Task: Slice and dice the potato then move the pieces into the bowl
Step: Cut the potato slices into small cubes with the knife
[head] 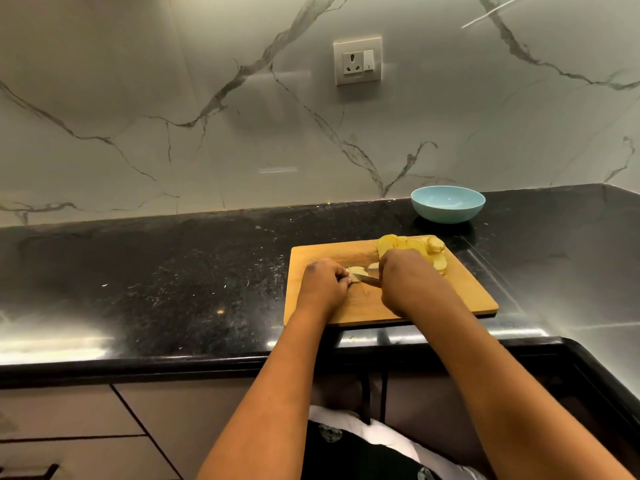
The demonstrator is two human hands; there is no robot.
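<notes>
Potato slices (412, 249), pale yellow and thin, lie heaped at the far right corner of a rectangular wooden cutting board (464, 292), which sits on a black speckled stone counter (156, 282) with its near edge close to the counter's front. Beyond the board, apart from it and near the wall, stands a round light-blue bowl (448, 203); its inside shows only bare glaze, with no potato in it. On the board's left half, the left hand (323, 285) curls its fingers together over a small stack of potato pieces (356, 271), pinning them to the wood. The right hand (403, 282) is closed in a fist round the handle of a knife; only a short stretch of the dark knife blade (370, 280) shows between the two hands, touching the pieces. One loose slice (374, 265) lies just beyond the blade. A white socket plate (357, 60) is set in the grey-veined marble wall (207, 133) above.
</notes>
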